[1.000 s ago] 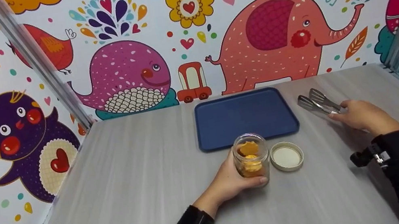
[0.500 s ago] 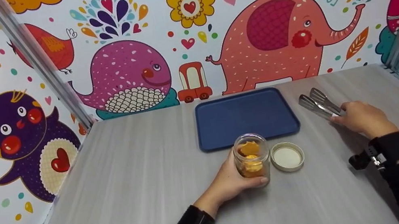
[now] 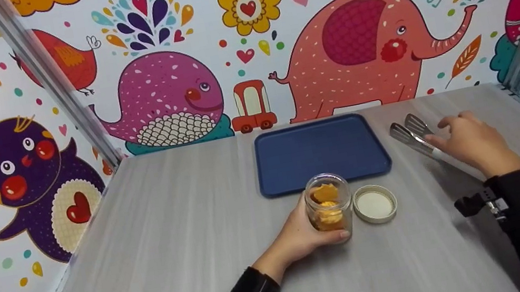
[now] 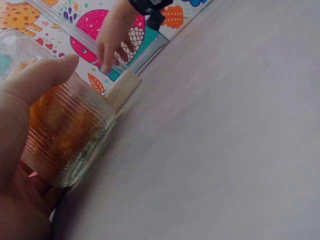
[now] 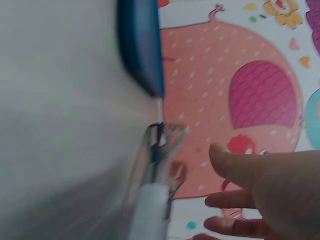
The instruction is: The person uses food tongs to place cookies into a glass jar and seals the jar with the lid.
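My left hand (image 3: 299, 232) grips a ribbed glass jar (image 3: 346, 224), its fingers wrapped round the side and its thumb across the front. The jar has no lid on and holds several yellow-orange swirled pieces, perhaps cookies. Metal tongs (image 3: 409, 137) with slotted heads and white handles (image 3: 458, 164) lie on the table at the right. Over them hovers my right hand (image 3: 476, 142), fingers loosely bent and parted, holding nothing. In the right wrist view, a gap shows between that hand (image 5: 280, 185) and the blurred tongs (image 5: 147, 212).
A pale round lid (image 3: 375, 204) lies inside up just right of the jar. Behind the jar is a blue rectangular tray (image 3: 317, 149). Patterned walls (image 3: 155, 95) close off the back and sides of the grey table (image 3: 162, 227).
My right hand held the tongs' handles in the earlier frames; now it has let go and lifted slightly off them. The left hand and jar have stayed in place.
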`<act>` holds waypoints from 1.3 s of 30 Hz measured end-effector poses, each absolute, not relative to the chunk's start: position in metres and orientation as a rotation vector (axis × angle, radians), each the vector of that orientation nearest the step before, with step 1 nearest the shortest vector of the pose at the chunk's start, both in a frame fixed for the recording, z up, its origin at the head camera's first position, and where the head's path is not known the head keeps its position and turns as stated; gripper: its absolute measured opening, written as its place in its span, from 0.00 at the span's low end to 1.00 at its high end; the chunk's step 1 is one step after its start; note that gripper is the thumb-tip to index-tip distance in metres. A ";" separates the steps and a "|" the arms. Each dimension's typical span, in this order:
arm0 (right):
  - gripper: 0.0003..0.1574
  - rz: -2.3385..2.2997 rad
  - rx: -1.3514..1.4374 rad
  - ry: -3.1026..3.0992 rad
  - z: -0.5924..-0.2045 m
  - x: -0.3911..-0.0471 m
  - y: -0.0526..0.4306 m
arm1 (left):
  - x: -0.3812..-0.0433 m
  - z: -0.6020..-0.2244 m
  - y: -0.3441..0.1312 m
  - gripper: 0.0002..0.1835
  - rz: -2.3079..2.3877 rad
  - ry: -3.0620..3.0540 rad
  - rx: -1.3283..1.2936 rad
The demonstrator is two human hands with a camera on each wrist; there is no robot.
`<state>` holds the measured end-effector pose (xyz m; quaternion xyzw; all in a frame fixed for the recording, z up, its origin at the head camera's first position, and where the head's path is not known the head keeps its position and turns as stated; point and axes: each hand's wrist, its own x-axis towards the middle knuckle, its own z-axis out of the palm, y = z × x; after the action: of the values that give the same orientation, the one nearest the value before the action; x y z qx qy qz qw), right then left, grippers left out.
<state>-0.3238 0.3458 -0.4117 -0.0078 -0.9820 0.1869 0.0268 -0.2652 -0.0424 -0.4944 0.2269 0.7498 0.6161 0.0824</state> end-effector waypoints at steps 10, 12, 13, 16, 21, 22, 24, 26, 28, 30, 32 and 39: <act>0.24 0.668 0.589 -3.018 -0.387 -0.310 0.294 | -0.265 -0.494 -0.043 0.58 1.829 2.244 0.668; 0.30 0.665 0.694 -3.050 -0.388 -0.306 0.285 | -0.264 -0.494 -0.043 0.58 1.831 2.245 0.669; 0.33 0.655 0.737 -3.069 -0.388 -0.304 0.281 | -0.265 -0.494 -0.043 0.58 1.833 2.246 0.673; 0.45 0.611 0.872 -3.125 -0.392 -0.297 0.269 | -0.265 -0.495 -0.043 0.58 1.840 2.244 0.678; 0.61 0.479 0.977 -3.155 -0.404 -0.290 0.251 | -0.265 -0.495 -0.043 0.58 1.849 2.220 0.677; 0.64 0.452 0.984 -3.151 -0.406 -0.290 0.248 | -0.265 -0.495 -0.043 0.58 1.850 2.216 0.676; 0.67 0.406 0.985 -3.152 -0.412 -0.289 0.242 | -0.265 -0.494 -0.043 0.59 1.850 2.210 0.675; 0.67 0.379 0.990 -3.162 -0.417 -0.289 0.238 | -0.265 -0.494 -0.043 0.59 1.851 2.205 0.674; 0.65 0.354 0.992 -3.167 -0.421 -0.290 0.235 | -0.264 -0.493 -0.043 0.60 1.850 2.206 0.671; 0.60 0.347 0.984 -3.173 -0.425 -0.290 0.233 | -0.264 -0.493 -0.043 0.59 1.849 2.207 0.668; 0.56 0.336 0.976 -3.175 -0.426 -0.291 0.231 | -0.264 -0.493 -0.043 0.59 1.846 2.212 0.665; 0.52 0.407 0.990 -3.182 -0.422 -0.291 0.231 | -0.264 -0.493 -0.043 0.60 1.853 2.222 0.669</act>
<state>-0.2910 0.2310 -0.4220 0.2931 -0.9423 0.1206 -0.1073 -0.2640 -0.0430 -0.4930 0.2244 0.7456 0.6216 0.0861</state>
